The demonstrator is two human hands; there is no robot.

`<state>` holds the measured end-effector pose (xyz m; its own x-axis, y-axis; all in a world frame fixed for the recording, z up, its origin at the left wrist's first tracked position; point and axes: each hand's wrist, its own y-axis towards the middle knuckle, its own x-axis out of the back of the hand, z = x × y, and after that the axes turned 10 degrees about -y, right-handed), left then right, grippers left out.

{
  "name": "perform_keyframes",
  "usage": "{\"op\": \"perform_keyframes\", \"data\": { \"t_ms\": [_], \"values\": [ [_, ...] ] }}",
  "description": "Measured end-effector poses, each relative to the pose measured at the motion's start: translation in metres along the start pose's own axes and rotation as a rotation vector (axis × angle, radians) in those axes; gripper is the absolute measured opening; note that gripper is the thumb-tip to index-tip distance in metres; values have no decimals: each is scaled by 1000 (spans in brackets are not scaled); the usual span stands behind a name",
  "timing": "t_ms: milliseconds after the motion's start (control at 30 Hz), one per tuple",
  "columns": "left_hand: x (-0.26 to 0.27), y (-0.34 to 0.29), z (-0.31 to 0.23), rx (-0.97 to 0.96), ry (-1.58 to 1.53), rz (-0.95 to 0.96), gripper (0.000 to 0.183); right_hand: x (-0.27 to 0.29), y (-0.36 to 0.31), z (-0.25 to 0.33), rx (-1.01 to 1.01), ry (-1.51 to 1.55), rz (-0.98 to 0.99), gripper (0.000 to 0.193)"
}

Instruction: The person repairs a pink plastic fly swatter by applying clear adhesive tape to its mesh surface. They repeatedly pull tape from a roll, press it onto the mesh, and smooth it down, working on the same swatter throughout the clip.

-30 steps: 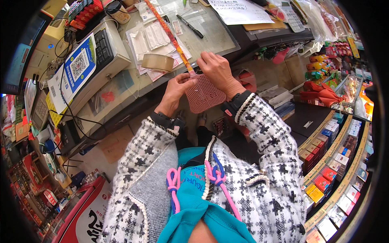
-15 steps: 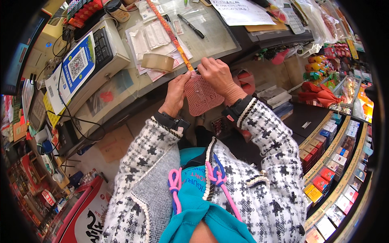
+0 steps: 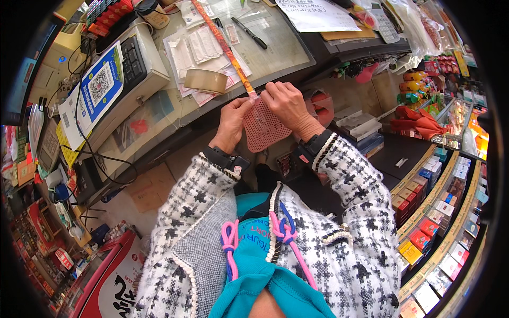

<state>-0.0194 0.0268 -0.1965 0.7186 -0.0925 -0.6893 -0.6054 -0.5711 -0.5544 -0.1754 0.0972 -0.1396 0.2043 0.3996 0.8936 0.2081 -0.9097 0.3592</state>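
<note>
A fly swatter with a pink mesh head [image 3: 266, 129] is in front of me, its orange patterned handle [image 3: 227, 49] running up across the desk. My left hand [image 3: 232, 121] is closed on it, thumb and fingers pinching the neck where handle meets mesh. Close by on the right, my right hand [image 3: 288, 106] is closed with its fingertips at the upper right of the mesh head; what they pinch is hidden. Clear, shiny material wraps the neck [image 3: 253, 97]. A small pale bit shows against the mesh below it.
On the glass-topped desk lie a roll of brown tape [image 3: 205, 81], white packets [image 3: 204, 45], a black pen [image 3: 249, 33] and a handwritten sheet [image 3: 318, 15]. A keyboard [image 3: 133, 61] and printed code card [image 3: 101, 82] stand left. Shelves of small boxes [image 3: 424, 228] curve along the right.
My right hand has drawn slightly up and right from the neck, uncovering more of it. The small dark thing by its fingertips no longer shows. My left hand keeps its grip.
</note>
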Motion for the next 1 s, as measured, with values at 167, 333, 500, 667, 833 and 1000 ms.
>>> {"op": "perform_keyframes", "data": {
  "t_ms": [167,333,500,667,833,1000],
  "values": [
    [1,1,-1,27,-16,4,16,1,-2,-1,27,13,-24,9],
    [1,2,0,11,23,4,17,2,-5,-1,35,20,-26,10],
    [2,3,3,-24,93,-17,18,1,-4,0,26,29,-34,9],
    [5,3,6,-39,130,-12,16,2,-3,1,24,27,-37,9],
    [6,3,8,-54,89,-19,16,7,-2,-5,32,18,-47,8],
    [5,5,8,-65,116,5,14,11,-4,-19,16,18,-72,7]
  ]
}}
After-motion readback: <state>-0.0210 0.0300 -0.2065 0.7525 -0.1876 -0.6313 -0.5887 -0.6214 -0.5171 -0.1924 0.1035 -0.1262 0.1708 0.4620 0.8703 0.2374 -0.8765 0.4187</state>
